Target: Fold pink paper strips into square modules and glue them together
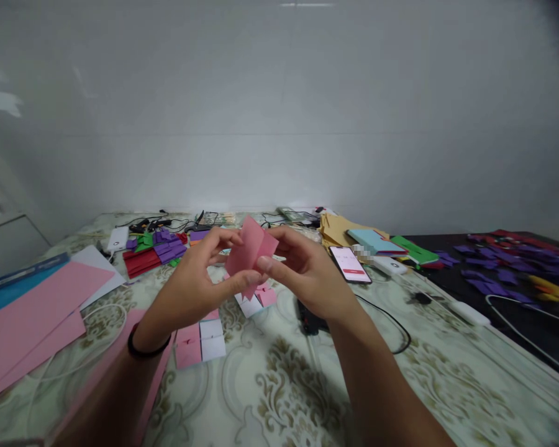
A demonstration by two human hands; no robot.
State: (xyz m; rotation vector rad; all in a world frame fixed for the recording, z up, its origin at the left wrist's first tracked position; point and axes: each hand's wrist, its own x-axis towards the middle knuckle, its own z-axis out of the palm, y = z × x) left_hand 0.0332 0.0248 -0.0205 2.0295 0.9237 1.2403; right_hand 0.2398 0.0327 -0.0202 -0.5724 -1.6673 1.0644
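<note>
A folded piece of pink paper (248,253) is held up above the table between both hands. My left hand (209,267) grips its left side, thumb in front and fingers behind. On the right edge, my right hand (302,267) pinches it between thumb and fingers. The paper has creases and pointed corners at its top, right and bottom. Below it on the tablecloth lie a pink and white folded paper square (213,339) and a second pink and white folded piece (256,300), partly hidden by the hands.
Pink sheets (37,316) and a white sheet (103,273) lie at left. Red, purple and green folded papers (142,261) sit behind. A phone (349,264), coloured paper stacks (377,242) and a black cable (400,326) are at right. Purple pieces (498,276) cover a dark surface.
</note>
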